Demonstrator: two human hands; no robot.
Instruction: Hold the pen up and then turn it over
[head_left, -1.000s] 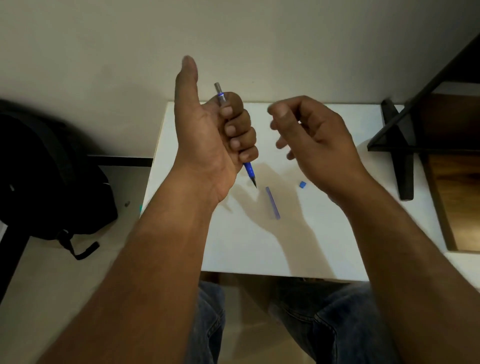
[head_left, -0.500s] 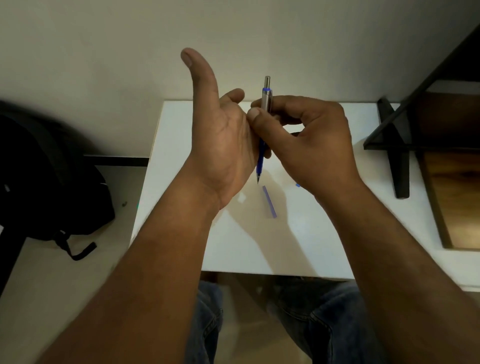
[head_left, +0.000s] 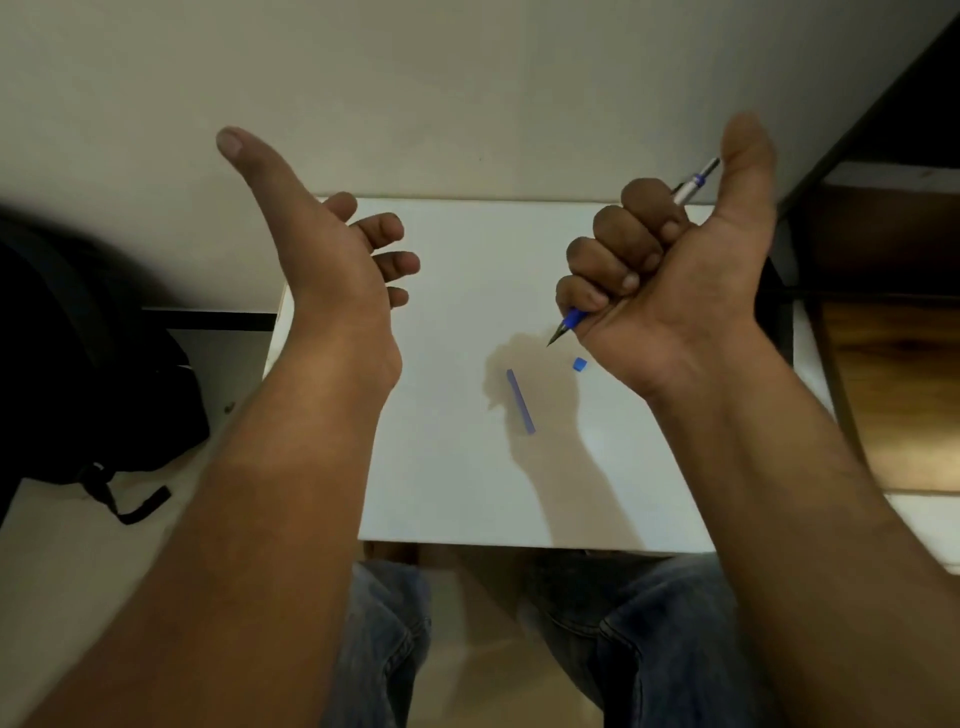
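The pen (head_left: 636, 254) sits in the right hand (head_left: 670, 275), right of centre in the frame. The four fingers (head_left: 613, 260) are curled round its barrel while the thumb stands straight up, clear of it. The pen lies on a slant: its dark tip and blue grip poke out below the little finger toward the middle of the frame, and its silver end with a blue ring shows above the fist, between the index finger and the thumb. The whole pen is held up off the surface (head_left: 467, 493).

Just below the pen's tip, a small blue cap (head_left: 580, 364) lies on the white surface, close to the heel of the right hand. A little further left and lower, a thin blue stick (head_left: 520, 400) lies flat within the hand's shadow, apart from the cap.

The left hand (head_left: 332, 249) is raised at the left of centre, holding nothing. Its thumb stretches toward the upper left and its fingers are loosely bent and spread, well apart from the right hand.

A black backpack (head_left: 78, 364) rests at the left edge of the frame beside the surface. A dark shelf (head_left: 883, 260) with a wooden board fills the right edge. Jeans (head_left: 649, 649) show at the bottom, under the near edge of the surface.
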